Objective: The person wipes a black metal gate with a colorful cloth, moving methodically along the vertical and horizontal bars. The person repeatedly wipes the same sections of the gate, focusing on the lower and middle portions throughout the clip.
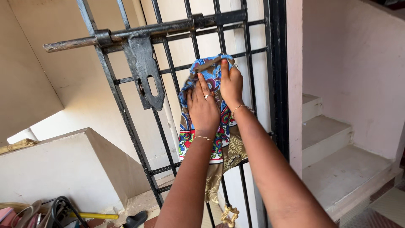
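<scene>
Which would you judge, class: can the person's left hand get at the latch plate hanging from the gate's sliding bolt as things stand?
Probably yes. The left hand lies flat on the patterned cloth against the gate, and the latch plate hangs just beside it on the near side, with nothing between.
</scene>
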